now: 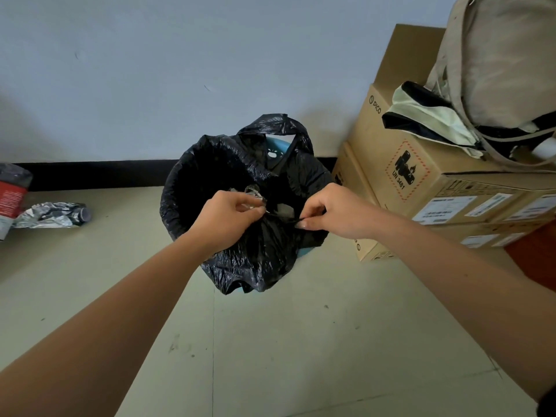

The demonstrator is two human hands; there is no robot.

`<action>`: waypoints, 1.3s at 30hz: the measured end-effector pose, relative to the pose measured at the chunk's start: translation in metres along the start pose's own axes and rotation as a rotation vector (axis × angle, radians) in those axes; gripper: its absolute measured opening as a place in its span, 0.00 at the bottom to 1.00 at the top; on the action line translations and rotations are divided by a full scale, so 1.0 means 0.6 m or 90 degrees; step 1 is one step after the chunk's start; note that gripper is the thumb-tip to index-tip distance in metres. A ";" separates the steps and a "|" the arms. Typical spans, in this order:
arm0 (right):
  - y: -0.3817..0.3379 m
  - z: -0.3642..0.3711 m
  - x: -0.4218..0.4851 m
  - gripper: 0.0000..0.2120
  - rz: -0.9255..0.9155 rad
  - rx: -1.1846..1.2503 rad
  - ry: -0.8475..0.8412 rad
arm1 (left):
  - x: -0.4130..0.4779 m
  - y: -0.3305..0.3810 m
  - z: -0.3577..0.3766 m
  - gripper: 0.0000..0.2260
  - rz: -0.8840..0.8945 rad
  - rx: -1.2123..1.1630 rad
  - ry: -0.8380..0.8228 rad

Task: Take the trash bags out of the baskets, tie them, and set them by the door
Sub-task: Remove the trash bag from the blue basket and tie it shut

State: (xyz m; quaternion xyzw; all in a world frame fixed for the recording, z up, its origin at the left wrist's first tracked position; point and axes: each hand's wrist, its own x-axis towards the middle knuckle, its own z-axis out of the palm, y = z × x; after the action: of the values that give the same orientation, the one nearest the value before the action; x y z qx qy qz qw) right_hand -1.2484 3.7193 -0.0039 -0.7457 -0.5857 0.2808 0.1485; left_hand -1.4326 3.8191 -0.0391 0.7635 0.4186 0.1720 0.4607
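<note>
Stacked boxes [421, 176] stand just right of the basket [272, 149], their nearest corner almost touching the bag [228, 164]. A beige sack [496, 70] and a pale cloth with dark trim [430, 115] lie on top of them. To the left, well apart, a crumpled foil wrapper [51, 215] lies on the floor [270, 341] beside a red and grey pack [12, 194] at the picture's edge. A black baseboard [99, 173] runs along the wall behind.

The black bag sits in the blue basket against the wall, its mouth open and its plastic draped over the rim, so only slivers of blue show at the back and at the lower right. One handle loop stands up at the far side. Some clear and pale scraps lie inside.

The left hand [228, 218] pinches the bag's near edge with curled fingers. The right hand [334, 212] pinches a stretched black strip of the same edge, just beside it.

Bare floor spreads in front and to the left; boxes close off the right.
</note>
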 end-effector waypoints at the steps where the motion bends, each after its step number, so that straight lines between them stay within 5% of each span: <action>1: -0.001 0.001 0.003 0.04 -0.010 0.007 0.030 | -0.005 0.005 -0.002 0.11 0.037 -0.011 0.007; 5: -0.011 0.008 0.014 0.03 -0.049 0.098 0.115 | -0.025 0.019 -0.010 0.24 0.053 0.019 -0.107; 8: -0.022 0.018 0.018 0.05 -0.067 0.151 0.142 | -0.036 0.023 -0.002 0.33 0.047 0.193 -0.196; 13: -0.027 0.025 0.018 0.05 -0.069 0.159 0.161 | -0.036 0.032 0.002 0.22 0.024 0.171 -0.211; 19: -0.012 0.007 -0.001 0.09 0.017 0.256 -0.024 | -0.039 0.017 -0.027 0.13 -0.117 -0.045 -0.136; 21: -0.011 0.014 -0.003 0.13 0.022 0.175 -0.032 | -0.038 0.017 -0.026 0.12 -0.131 -0.080 -0.092; 24: -0.016 0.034 0.004 0.07 -0.029 -0.019 0.059 | -0.040 0.023 -0.018 0.14 -0.070 0.032 -0.114; 28: -0.023 0.041 0.014 0.09 -0.061 -0.020 0.161 | -0.050 0.041 -0.016 0.12 -0.027 0.154 -0.170; 34: -0.045 0.054 0.010 0.17 -0.035 -0.135 0.130 | -0.065 0.047 0.004 0.12 0.001 0.287 -0.073; 39: -0.045 0.051 0.020 0.13 -0.020 -0.180 0.084 | -0.064 0.057 0.007 0.08 -0.034 0.375 -0.065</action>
State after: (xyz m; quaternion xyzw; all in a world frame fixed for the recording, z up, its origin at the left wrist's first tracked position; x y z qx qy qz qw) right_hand -1.2863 3.7347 -0.0164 -0.7669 -0.6199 0.1432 0.0844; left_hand -1.4362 3.7785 -0.0074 0.8606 0.4467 -0.0079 0.2445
